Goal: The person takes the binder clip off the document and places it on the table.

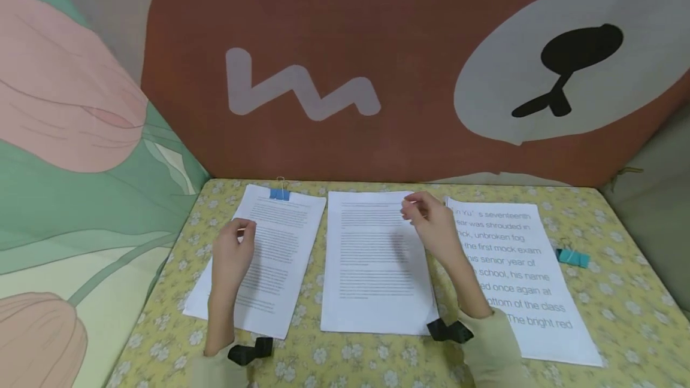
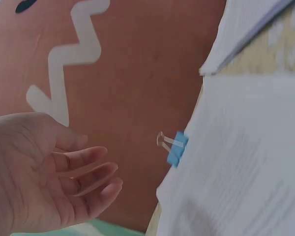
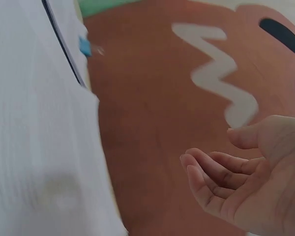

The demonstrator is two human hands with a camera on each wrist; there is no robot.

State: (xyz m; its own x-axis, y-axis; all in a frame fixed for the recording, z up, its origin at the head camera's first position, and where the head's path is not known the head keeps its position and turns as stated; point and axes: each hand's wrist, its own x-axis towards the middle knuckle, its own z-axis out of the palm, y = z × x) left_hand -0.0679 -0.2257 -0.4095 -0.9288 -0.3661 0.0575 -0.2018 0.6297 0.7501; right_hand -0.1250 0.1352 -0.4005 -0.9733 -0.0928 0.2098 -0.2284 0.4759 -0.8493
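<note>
My left hand (image 1: 233,253) hovers over the left paper stack (image 1: 275,256), its fingers loosely bent with nothing between them. A blue binder clip (image 1: 279,194) grips that stack's top edge; the left wrist view shows the clip's wire handles standing up. Over the upper right corner of the middle paper stack (image 1: 372,310), my right hand (image 1: 435,229) is held with fingers softly curved and holding nothing. Its wrist overlaps the left side of the right paper stack (image 1: 539,328), printed in large type. Both wrist views show the thumbs apart from the fingers.
A teal binder clip (image 1: 574,258) lies on the flowered yellow tablecloth (image 1: 620,316), right of the large-print stack. A brown panel (image 1: 409,136) with a cartoon face rises behind the table. At the left stands a flower-patterned panel (image 1: 64,208).
</note>
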